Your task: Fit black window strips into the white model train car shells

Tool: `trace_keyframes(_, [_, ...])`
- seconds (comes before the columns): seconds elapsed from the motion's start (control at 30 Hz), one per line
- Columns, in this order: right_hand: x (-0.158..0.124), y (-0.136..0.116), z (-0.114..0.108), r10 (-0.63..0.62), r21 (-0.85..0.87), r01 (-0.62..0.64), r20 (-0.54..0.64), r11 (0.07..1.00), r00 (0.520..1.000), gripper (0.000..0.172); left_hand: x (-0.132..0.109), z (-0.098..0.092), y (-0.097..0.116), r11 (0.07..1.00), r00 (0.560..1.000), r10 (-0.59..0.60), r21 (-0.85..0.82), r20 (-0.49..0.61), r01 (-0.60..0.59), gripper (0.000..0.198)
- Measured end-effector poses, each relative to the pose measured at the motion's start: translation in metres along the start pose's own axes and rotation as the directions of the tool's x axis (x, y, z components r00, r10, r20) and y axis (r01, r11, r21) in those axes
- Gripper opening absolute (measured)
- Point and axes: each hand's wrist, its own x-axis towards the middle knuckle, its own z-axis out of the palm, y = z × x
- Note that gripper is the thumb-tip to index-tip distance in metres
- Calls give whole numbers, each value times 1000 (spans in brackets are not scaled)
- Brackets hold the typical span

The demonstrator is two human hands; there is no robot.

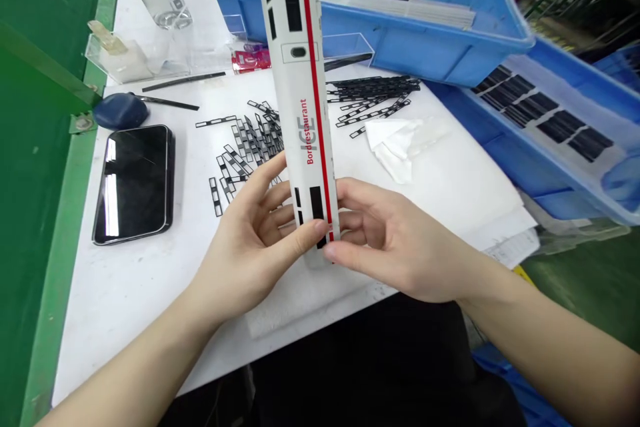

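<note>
Both my hands grip the lower end of a white ICE model railcar shell (300, 93), which stands nearly upright and leans slightly. It has a red stripe, black window openings and red "Bordrestaurant" lettering. My left hand (255, 233) holds its left side, with the thumb across the front. My right hand (395, 233) pinches its right side, with the fingers partly behind it. Just beyond my left hand lies a loose pile of black window-frame strips (255, 140). A second pile of such strips (373, 97) lies behind the shell, beside a crumpled white tissue (393, 147).
The white work table (125, 307) has a green edge rail (65, 213) on its left. A black smartphone (134, 183) and a dark blue handled tool (120, 111) lie there. A clear acrylic box (117, 60) stands behind them. Blue plastic bins (400, 23) hold flat parts at the far and right edges.
</note>
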Motion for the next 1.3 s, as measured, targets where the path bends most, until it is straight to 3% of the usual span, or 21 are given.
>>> trace_keyframes(0.17, [-6,-2,-1,-73,8,73,-33,997,997,35,-2,-5,0,1000,996,-15,28,86,12,75])
trace_keyframes(0.27, [-7,-3,-2,-58,52,60,-31,997,998,36,-1,-9,0,998,993,-10,59,114,3,76])
trace_keyframes(0.43, [-8,-3,-4,-35,114,40,-39,993,999,37,1,-15,3,994,968,-103,62,230,91,76])
trace_keyframes(0.7, [-6,-5,-1,-91,-17,90,-65,996,994,38,1,-15,2,997,985,-76,38,154,71,85])
trace_keyframes(0.87, [-5,-3,-1,-125,-13,124,-61,992,990,43,1,-10,1,999,993,-34,18,112,32,77])
trace_keyframes(1.13, [-10,3,-4,-114,14,116,-102,993,988,39,-1,-6,-2,1000,991,3,-28,131,1,81])
trace_keyframes(1.3, [-9,-1,-1,-99,39,105,-143,994,985,37,-4,-9,-4,997,979,-53,-47,196,63,96])
